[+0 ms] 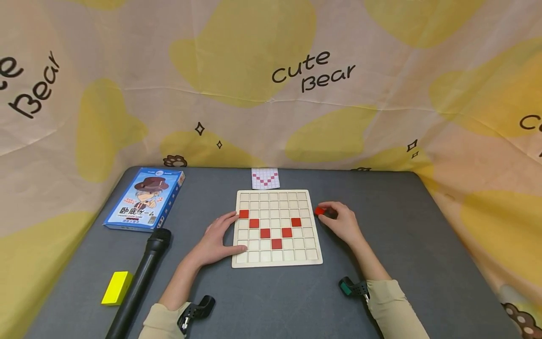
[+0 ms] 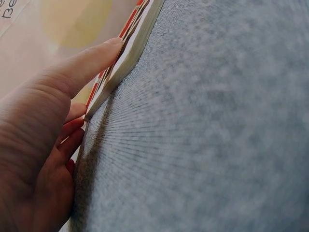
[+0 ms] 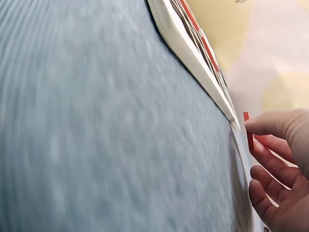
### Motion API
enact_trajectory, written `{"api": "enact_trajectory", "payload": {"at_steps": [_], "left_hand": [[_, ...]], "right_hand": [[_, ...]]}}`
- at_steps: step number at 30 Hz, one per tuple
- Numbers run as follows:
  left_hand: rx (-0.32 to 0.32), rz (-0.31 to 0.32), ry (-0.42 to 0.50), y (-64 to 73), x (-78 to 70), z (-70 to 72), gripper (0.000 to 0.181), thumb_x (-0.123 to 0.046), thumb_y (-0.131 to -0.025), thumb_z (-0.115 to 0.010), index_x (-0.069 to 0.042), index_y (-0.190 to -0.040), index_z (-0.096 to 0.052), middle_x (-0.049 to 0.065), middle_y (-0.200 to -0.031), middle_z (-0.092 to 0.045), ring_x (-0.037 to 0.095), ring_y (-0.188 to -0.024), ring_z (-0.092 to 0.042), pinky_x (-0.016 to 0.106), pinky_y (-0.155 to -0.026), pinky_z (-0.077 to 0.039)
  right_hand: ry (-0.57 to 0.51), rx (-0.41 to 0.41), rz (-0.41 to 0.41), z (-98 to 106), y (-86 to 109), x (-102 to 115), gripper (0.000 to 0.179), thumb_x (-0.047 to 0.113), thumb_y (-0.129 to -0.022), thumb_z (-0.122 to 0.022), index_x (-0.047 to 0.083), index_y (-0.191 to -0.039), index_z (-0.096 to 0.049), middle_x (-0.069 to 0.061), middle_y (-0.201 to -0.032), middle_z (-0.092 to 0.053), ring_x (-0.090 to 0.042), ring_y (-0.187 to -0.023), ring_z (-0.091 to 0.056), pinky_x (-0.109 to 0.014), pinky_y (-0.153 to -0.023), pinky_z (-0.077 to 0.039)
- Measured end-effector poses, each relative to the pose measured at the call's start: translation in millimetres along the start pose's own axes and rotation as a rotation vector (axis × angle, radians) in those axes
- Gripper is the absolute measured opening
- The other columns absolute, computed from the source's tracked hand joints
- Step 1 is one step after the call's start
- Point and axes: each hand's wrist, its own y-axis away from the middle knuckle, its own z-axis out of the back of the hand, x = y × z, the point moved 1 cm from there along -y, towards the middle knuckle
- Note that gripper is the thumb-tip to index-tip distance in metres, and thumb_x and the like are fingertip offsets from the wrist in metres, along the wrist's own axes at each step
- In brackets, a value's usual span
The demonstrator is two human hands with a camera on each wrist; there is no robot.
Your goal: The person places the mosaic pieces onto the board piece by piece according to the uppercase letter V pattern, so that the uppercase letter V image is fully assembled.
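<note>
1. Nearest the head camera were two sleeved forearms, each with a clip-on wrist camera, over a grey table (image 1: pixel 381 212).
2. Left hand (image 1: pixel 216 240) lay flat with fingers straight against the left edge of the wooden grid board (image 1: pixel 277 228); its thumb (image 2: pixel 91 60) touched the board's side wall and held nothing.
3. Right hand (image 1: pixel 343 221) rested just beside the board's right edge, thumb and fingers pinching a red tile (image 1: pixel 319 211) (seen edge-on in the right wrist view (image 3: pixel 248 130)).
4. Six red tiles already sat in the grid, stepping down from the left-hand tile (image 1: pixel 243 213) to the lowest tile (image 1: pixel 276 243) and up to the right-hand tile (image 1: pixel 296 221).
5. Pattern card (image 1: pixel 265 178) lay just beyond the board's far edge and showed a red V.
6. Judgement: the V's left arm looked complete and its right arm one tile short; the tile in hand was not yet placed. Work appeared nearly done.
7. Also present, left of the board: a blue game box (image 1: pixel 146 200), a black microphone (image 1: pixel 139 278) and a yellow block (image 1: pixel 116 287).
</note>
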Motion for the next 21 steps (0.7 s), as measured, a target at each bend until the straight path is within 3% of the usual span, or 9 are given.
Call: {"api": "enact_trajectory", "payload": {"at_steps": [11, 21], "left_hand": [[-0.002, 0.001, 0.000, 1.1, -2.2, 1.4, 0.092, -0.048, -0.076, -0.079, -0.006, -0.148, -0.040, 0.014, -0.154, -0.033, 0.036, -0.141, -0.027, 0.064, -0.109, -0.018], [-0.001, -0.001, -0.001, 0.8, -1.7, -0.3, 0.093, -0.049, -0.076, -0.078, -0.007, -0.149, -0.039, 0.013, -0.155, -0.032, 0.036, -0.141, -0.027, 0.064, -0.109, -0.018]], "right_hand": [[0.001, 0.056, 0.058, -17.2, -6.4, 16.0, 0.031, 0.013, -0.084, -0.075, 0.009, -0.115, -0.071, -0.009, -0.108, -0.067, -0.027, -0.098, -0.058, -0.044, -0.087, -0.046], [-0.013, 0.098, 0.100, -21.9, -11.2, 17.2, 0.029, 0.008, -0.085, -0.073, 0.010, -0.115, -0.071, -0.008, -0.107, -0.067, -0.025, -0.093, -0.054, -0.040, -0.082, -0.043]]}}
